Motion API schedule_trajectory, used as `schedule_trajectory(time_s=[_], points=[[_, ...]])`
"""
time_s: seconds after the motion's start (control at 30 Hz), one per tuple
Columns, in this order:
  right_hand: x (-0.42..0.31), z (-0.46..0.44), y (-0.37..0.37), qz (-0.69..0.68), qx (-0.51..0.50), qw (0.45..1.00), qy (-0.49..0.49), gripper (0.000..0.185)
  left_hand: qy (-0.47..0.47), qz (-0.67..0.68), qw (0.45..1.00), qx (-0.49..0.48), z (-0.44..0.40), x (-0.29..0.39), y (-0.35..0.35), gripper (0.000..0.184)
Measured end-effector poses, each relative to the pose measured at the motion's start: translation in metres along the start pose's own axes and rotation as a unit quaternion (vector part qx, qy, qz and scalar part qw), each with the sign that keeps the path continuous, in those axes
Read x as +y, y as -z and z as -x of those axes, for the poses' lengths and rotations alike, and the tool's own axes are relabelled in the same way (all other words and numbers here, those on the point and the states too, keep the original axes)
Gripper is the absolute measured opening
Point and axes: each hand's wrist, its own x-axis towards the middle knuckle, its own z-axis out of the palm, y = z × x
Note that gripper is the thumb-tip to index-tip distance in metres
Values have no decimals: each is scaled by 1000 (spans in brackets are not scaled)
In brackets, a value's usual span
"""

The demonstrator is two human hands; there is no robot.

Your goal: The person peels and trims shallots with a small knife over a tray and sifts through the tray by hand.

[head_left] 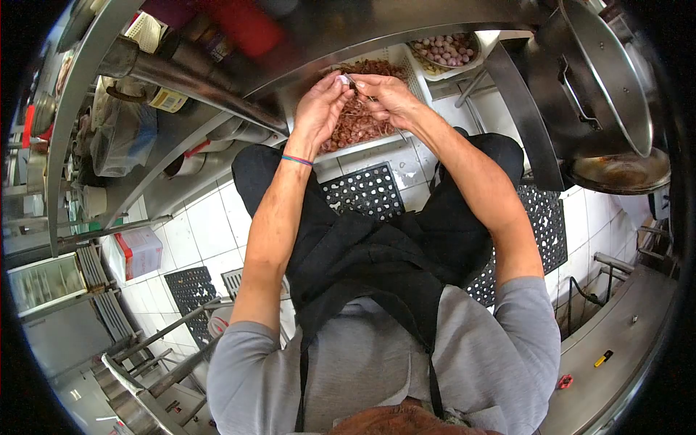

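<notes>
Over a white tray [341, 150] of reddish-brown shallots and loose skins [362, 123], my two hands meet at the fingertips. My left hand [319, 109], with coloured bands at its wrist, pinches a small pale shallot [344, 79]. Close against it, the fingers of my right hand [395, 100] are bent and pressed together. Something thin and dark shows at those fingertips, too small to name for certain. Behind the tray's right corner, a second container [444, 54] holds several pinkish-white peeled shallots.
A steel shelf edge [406, 32] runs just beyond my hands. To the right hangs a large steel pot [602, 80] above a pan [623, 172]. Black perforated mats [366, 190] lie on white floor tiles. At left are metal shelves and a red-and-white box [138, 254].
</notes>
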Motion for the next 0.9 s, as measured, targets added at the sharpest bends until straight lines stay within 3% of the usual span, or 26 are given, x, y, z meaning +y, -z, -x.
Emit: schedule_trajectory(time_s=[0.07,0.3,0.4,0.5,0.63,0.73,0.9], points=[[0,-2,3,-23,-23,999,-10,34,-25,-59,998,-8,2,-2,-2,33],[-11,-1,6,-40,-74,996,-37,34,-30,-83,995,-51,2,-1,-4,40],[-11,-7,12,-50,16,999,4,32,-37,-83,994,-59,3,2,-8,37],[-16,-10,18,19,75,997,26,31,-44,-98,993,-39,6,3,-9,35],[-17,-1,5,128,93,986,43,46,-57,-83,995,-28,3,4,-2,32],[-10,-3,-2,261,45,956,124,49,-47,-59,997,-25,0,3,3,30],[-12,6,-14,288,-31,949,123,47,-50,-64,997,-8,2,4,1,32]])
